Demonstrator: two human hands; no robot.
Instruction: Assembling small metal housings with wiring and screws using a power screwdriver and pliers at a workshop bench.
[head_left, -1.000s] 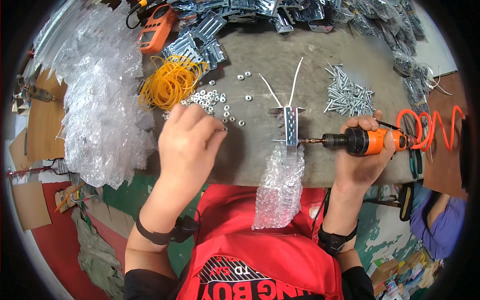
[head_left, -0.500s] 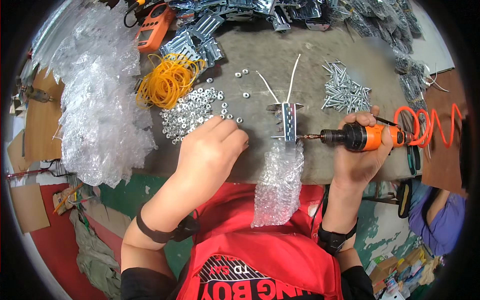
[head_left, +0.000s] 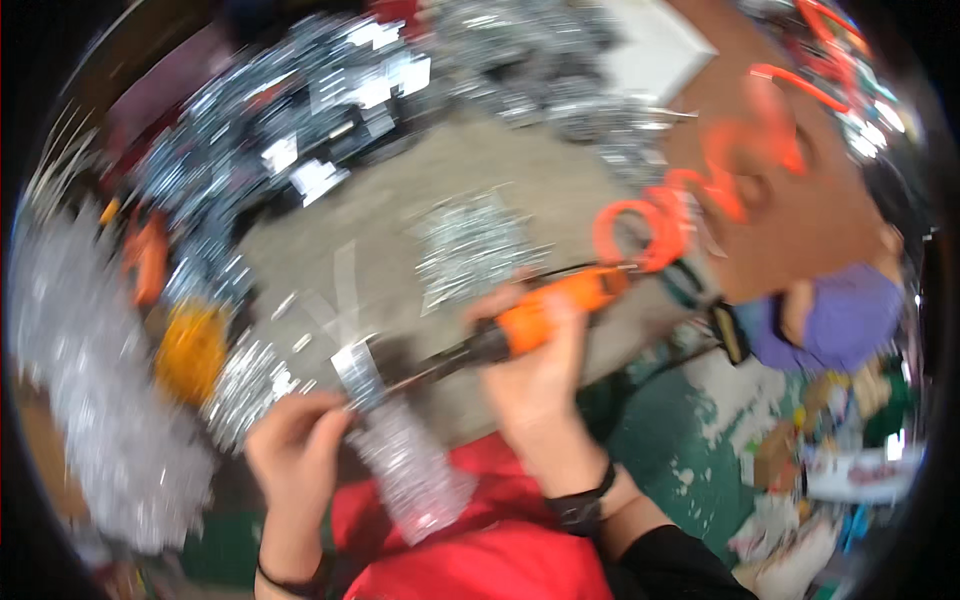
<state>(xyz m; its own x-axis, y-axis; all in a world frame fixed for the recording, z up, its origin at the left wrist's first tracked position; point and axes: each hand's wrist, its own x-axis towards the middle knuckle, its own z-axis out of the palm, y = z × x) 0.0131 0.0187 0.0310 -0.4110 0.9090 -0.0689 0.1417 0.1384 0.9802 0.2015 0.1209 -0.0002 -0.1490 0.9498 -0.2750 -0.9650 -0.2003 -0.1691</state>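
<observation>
My right hand (head_left: 540, 365) is wrapped round an orange power screwdriver (head_left: 545, 315). Its bit points left and reaches the side of a silver metal bracket (head_left: 358, 370). White strips (head_left: 345, 285) stick up from the bracket's far end, and a bubble-wrap sleeve (head_left: 412, 470) hangs from its near end over the table edge. At the bracket's left side, my left hand (head_left: 300, 440) has thumb and fingertips pressed together; what they pinch is blurred. Just beyond that hand is a pile of small metal nuts (head_left: 245, 385).
Loose screws (head_left: 475, 245) lie mid-table. Yellow rubber bands (head_left: 190, 350), an orange handheld device (head_left: 147, 258) and bubble wrap (head_left: 95, 380) sit left. Metal brackets (head_left: 270, 120) are heaped at the back. A coiled red hose (head_left: 640, 240) runs right, towards a person in purple (head_left: 840, 320).
The whole view has swung and blurred, shifting the table's contents left. My left hand has moved from beside the nuts to the bracket's left side. The right hand still grips the screwdriver.
</observation>
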